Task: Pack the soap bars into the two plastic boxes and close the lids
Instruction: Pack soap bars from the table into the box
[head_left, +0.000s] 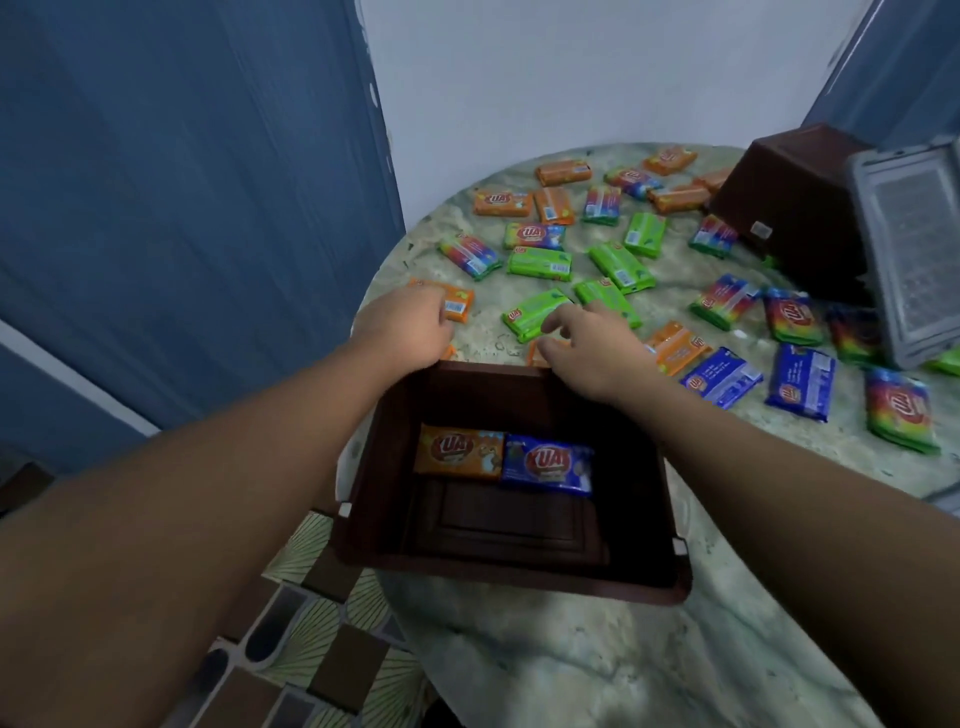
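Brown plastic box (644, 499) sits open on the marbled round surface (571, 660), just below both hands. Two soap bars lie flat inside on its floor against the far wall — an orange bar (460, 451) touching a blue bar (548, 464) on its right.

Left hand (405, 325) is past the box's far-left corner, fingers curled down onto an orange soap bar (457, 304) on the surface; the grip looks closed on the bar's near end, but most of the contact is hidden by the knuckles. Right hand (587, 345) is over the far rim, fingers bent and spread, thumb reaching toward a small orange bar (537, 353) mostly hidden under it. A green bar (535, 314) lies just beyond its fingertips. Cannot tell whether this grip has closed on anything.

Beyond and to the right of the hands — loose bars scattered over the surface, orange, green, blue and rainbow wrappers, some face up, some face down. A second brown box (784, 208) is tipped on its side at far right, well apart from the hands, with its grey lid (909, 249) hanging open toward the camera. Blue doors and a white wall behind; patterned floor tiles at lower left.
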